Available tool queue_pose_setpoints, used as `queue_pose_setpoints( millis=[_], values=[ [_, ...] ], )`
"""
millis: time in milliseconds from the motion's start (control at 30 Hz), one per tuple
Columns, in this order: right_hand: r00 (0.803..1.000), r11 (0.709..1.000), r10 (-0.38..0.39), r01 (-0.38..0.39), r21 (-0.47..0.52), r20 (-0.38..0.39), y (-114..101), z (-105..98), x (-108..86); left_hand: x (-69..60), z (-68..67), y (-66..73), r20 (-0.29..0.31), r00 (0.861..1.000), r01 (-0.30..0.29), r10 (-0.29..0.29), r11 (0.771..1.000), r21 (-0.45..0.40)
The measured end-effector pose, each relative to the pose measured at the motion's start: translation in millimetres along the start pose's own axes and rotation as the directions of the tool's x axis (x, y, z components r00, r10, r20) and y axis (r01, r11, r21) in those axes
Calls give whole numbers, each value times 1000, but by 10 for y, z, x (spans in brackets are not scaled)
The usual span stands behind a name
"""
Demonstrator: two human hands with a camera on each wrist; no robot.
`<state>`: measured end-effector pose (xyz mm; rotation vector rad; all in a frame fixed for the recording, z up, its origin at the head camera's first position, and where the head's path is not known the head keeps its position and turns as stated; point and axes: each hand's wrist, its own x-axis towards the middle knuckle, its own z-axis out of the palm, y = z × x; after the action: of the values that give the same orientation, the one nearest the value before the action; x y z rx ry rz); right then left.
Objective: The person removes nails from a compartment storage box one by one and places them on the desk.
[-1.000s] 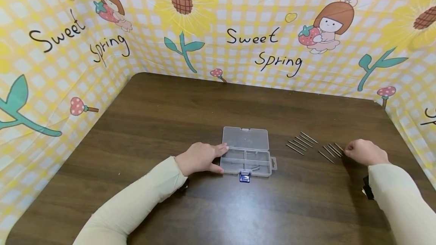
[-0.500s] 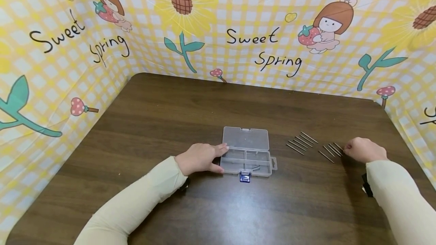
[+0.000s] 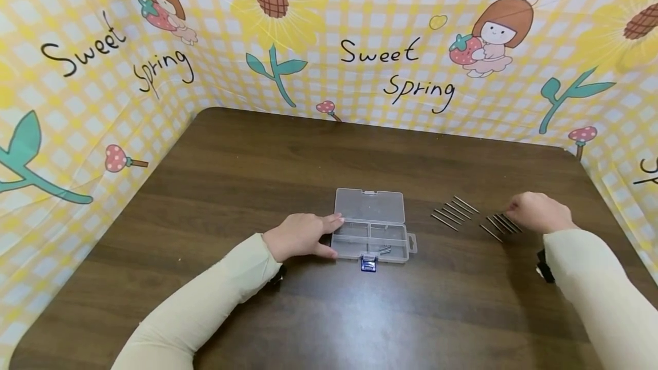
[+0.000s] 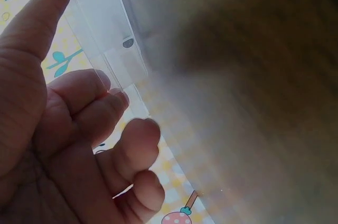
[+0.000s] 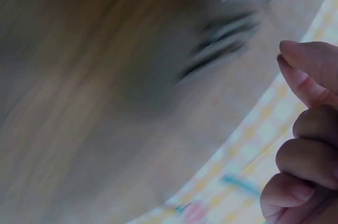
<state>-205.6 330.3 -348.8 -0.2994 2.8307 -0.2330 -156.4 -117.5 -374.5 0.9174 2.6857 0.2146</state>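
Observation:
A clear divided box (image 3: 386, 234) stands with its lid (image 3: 369, 205) laid back and its blue latch (image 3: 368, 264) toward the front; small metal pieces (image 3: 385, 249) lie in a front compartment. My left hand (image 3: 298, 237) rests against the box's left side, thumb at the front corner, a finger near the hinge, the others loosely bent in the left wrist view. Over the right group of metal pins (image 3: 492, 233) is my right hand (image 3: 542, 212). Its thumb and forefinger tips meet and the other fingers curl in the right wrist view (image 5: 309, 129); no held pin shows.
A second group of slim metal pins (image 3: 445, 219) lies right of the box, side by side and slanted. Brown wooden table (image 3: 288, 147) is bordered at the back and sides by a yellow checked cloth (image 3: 380, 10) with flowers and lettering.
My right hand has moved a little left and back, from beside the right pin group to over its far right side. My left hand stays at the box. The head view has shifted slightly.

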Motion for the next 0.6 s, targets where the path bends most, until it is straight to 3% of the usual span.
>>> queue_pose_setpoints(
  millis=[167,400,600],
  values=[
    [994,996,-94,94,-3,-53,-352,36,126,3,7,-2,-4,1000,4,-4,999,32],
    [982,985,-169,172,26,-88,-667,151,165,24,28,8,-14,1000,-4,5,995,97],
    [943,942,-306,320,105,-135,-1033,255,231,7,27,4,-5,1000,9,-9,994,109]
  ],
)
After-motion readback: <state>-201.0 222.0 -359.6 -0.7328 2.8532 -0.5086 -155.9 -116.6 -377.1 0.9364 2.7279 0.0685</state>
